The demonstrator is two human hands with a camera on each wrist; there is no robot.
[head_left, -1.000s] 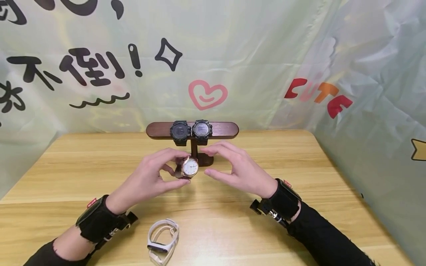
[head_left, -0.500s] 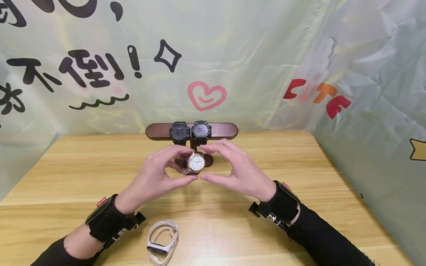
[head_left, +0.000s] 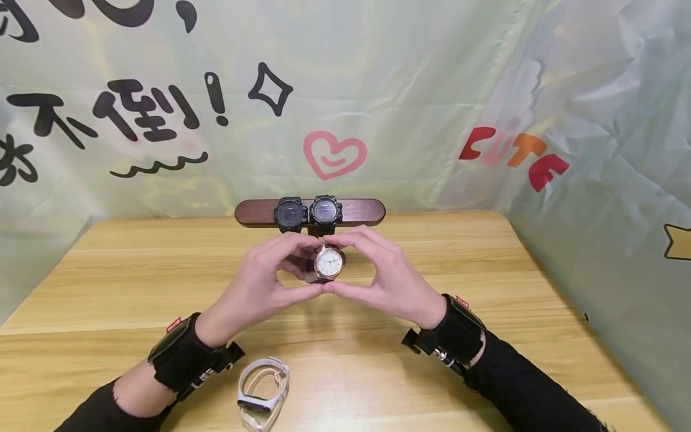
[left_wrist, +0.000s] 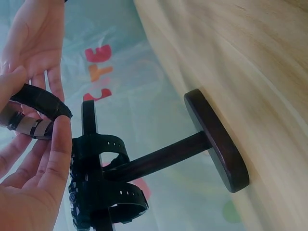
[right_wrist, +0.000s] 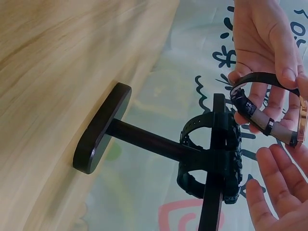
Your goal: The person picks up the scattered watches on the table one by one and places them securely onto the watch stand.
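Observation:
Between my hands is a wristwatch (head_left: 329,262) with a white dial, rose-gold case and dark strap, fastened into a loop. My left hand (head_left: 264,279) grips it from the left, thumb below and fingers above. From the other side my right hand (head_left: 391,273) pinches it, index fingertip at the top edge and thumb at the bottom, against the left thumb. Just behind stands a dark wooden watch stand (head_left: 363,211). Its bar carries two black digital watches, one on the left (head_left: 290,214) and one beside it (head_left: 325,211). In the left wrist view the stand's base (left_wrist: 216,139) shows on the table.
A white fitness band (head_left: 259,403) lies with a thin pale strap on the wooden table (head_left: 459,258) near its front. Behind the table hangs a printed cloth (head_left: 410,108), which continues along the right side.
My left hand has moved right with the wristwatch until it meets my right hand. The right thumb and index fingertip have come onto the watch; the right arm has barely moved.

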